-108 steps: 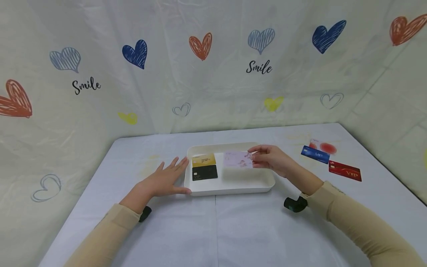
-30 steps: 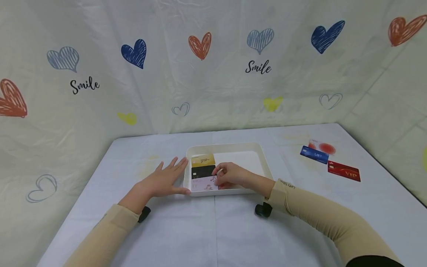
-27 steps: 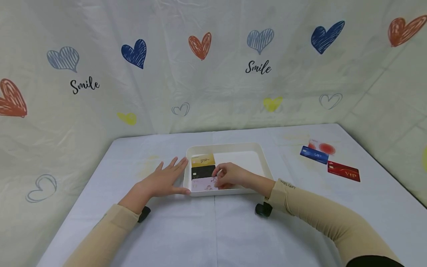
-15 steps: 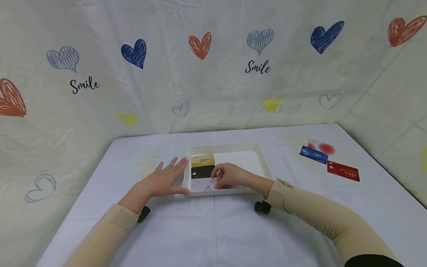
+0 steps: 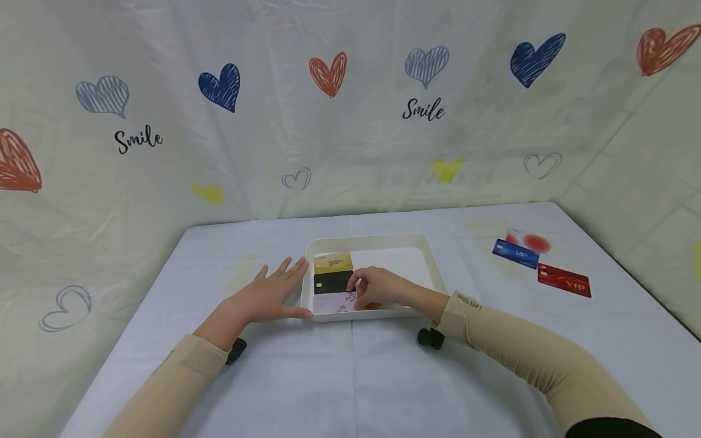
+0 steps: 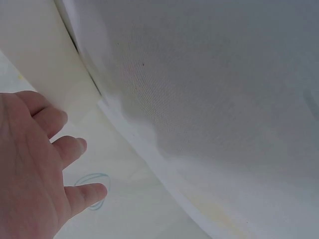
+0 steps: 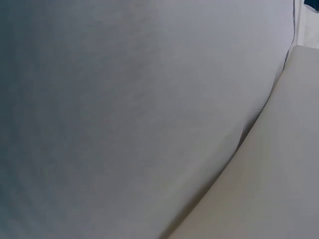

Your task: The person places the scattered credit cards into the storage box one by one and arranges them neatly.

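Observation:
In the head view a white tray (image 5: 402, 261) holds three VIP-style cards stacked in a column along its left side. The gold card (image 5: 328, 263) is at the back, the black card (image 5: 331, 283) in the middle, the pale pink flowered card (image 5: 330, 303) at the front. My right hand (image 5: 380, 287) pinches the pink card's right edge with thumb and fingers; its fingertips also reach the black card's edge. My left hand (image 5: 268, 298), fingers spread, rests against the tray's left side. The left wrist view shows those fingers (image 6: 75, 149) beside the tray wall (image 6: 50, 59).
Right of the tray lie a blue card (image 5: 516, 253), a red card (image 5: 564, 280) and a white card with red circles (image 5: 537, 244), the blue partly over the white one. A white cloth covers the table (image 5: 306, 377). The right wrist view shows only cloth and the tray's wall (image 7: 269, 164).
Since the earliest frame, my right hand has brought the pink card leftward and toward me, down in front of the black card. Over the last second only slight shifts show. My left hand stays put.

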A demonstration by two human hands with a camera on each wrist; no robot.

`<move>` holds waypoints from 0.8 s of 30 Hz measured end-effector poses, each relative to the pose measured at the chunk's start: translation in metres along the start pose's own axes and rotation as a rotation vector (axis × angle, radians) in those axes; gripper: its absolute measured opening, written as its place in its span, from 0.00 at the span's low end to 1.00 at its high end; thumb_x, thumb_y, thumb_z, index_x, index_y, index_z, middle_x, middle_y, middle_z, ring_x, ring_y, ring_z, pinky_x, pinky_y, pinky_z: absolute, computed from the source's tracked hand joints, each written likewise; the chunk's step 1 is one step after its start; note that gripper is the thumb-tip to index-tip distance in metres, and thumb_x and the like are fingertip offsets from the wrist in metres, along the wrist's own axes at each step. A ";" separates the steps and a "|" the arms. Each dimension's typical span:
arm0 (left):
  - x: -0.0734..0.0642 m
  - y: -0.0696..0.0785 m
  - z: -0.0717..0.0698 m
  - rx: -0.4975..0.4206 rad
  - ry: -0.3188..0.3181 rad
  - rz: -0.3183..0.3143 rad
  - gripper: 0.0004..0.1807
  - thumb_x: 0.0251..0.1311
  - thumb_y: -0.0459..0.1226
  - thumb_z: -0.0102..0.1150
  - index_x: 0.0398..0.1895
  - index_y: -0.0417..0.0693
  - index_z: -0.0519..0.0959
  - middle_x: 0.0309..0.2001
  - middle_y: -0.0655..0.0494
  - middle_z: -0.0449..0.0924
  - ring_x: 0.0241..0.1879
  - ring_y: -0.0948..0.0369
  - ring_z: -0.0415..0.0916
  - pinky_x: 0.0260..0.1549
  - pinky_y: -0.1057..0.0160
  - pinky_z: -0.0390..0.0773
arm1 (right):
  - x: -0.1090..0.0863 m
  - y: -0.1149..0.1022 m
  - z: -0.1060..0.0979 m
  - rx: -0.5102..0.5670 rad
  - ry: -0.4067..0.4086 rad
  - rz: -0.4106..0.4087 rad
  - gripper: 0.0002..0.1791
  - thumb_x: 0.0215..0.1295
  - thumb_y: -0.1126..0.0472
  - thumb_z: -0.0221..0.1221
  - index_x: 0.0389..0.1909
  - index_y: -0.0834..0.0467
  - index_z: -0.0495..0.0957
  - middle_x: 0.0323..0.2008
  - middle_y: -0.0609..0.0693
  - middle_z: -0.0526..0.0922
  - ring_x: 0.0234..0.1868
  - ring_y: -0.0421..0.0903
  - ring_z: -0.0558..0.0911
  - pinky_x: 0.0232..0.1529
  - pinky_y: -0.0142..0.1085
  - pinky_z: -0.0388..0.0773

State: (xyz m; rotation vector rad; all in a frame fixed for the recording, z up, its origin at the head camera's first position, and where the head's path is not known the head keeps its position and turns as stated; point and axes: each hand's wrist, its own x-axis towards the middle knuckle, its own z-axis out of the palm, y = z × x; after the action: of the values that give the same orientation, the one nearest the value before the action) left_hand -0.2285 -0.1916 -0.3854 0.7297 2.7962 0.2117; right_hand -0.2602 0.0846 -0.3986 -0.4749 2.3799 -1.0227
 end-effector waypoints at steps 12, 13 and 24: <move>-0.001 0.000 -0.001 -0.004 -0.007 -0.002 0.63 0.58 0.70 0.60 0.84 0.44 0.43 0.83 0.50 0.40 0.80 0.44 0.35 0.71 0.30 0.38 | 0.000 -0.002 0.004 -0.204 0.003 -0.098 0.17 0.59 0.67 0.74 0.47 0.52 0.81 0.29 0.47 0.76 0.26 0.41 0.72 0.26 0.29 0.68; -0.001 0.000 -0.001 -0.005 -0.007 -0.002 0.63 0.58 0.70 0.60 0.84 0.44 0.43 0.83 0.50 0.40 0.80 0.43 0.35 0.71 0.30 0.38 | -0.001 -0.002 0.004 -0.212 0.001 -0.103 0.17 0.59 0.67 0.74 0.46 0.52 0.82 0.29 0.47 0.76 0.26 0.41 0.72 0.26 0.29 0.68; 0.000 0.001 0.000 0.009 -0.006 -0.004 0.63 0.59 0.70 0.60 0.84 0.43 0.43 0.83 0.49 0.41 0.80 0.42 0.36 0.70 0.29 0.40 | -0.002 -0.002 0.002 -0.230 -0.015 -0.122 0.17 0.60 0.68 0.73 0.48 0.53 0.83 0.31 0.46 0.77 0.29 0.42 0.73 0.28 0.29 0.69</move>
State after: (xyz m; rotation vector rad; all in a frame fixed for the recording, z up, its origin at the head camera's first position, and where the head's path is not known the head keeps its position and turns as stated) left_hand -0.2281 -0.1910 -0.3848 0.7261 2.7947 0.1970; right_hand -0.2568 0.0834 -0.3978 -0.7165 2.4928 -0.7953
